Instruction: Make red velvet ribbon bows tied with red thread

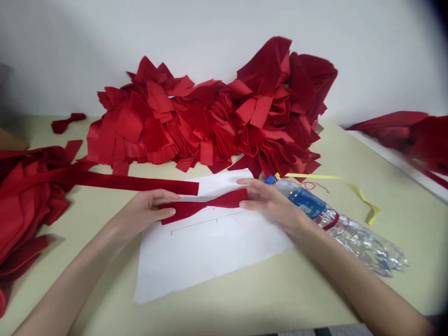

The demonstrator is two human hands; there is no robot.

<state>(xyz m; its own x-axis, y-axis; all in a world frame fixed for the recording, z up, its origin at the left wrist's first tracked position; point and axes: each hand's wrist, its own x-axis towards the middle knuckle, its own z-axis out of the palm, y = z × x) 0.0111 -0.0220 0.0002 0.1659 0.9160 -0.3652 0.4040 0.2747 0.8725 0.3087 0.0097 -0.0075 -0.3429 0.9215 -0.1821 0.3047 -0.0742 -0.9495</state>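
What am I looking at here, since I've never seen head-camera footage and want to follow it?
This single picture comes from a camera worn on a person's head, looking forward and down, so the arms reach in from the bottom. There's no machine, only two bare hands. The left hand and right hand hold the two ends of a short red fabric strip, which narrows in the middle, over a white paper sheet with thin drawn lines. On the pale table lie a longer red strip, a large heap of red fabric pieces, a crushed clear plastic bottle with a blue label, and a yellow ribbon.
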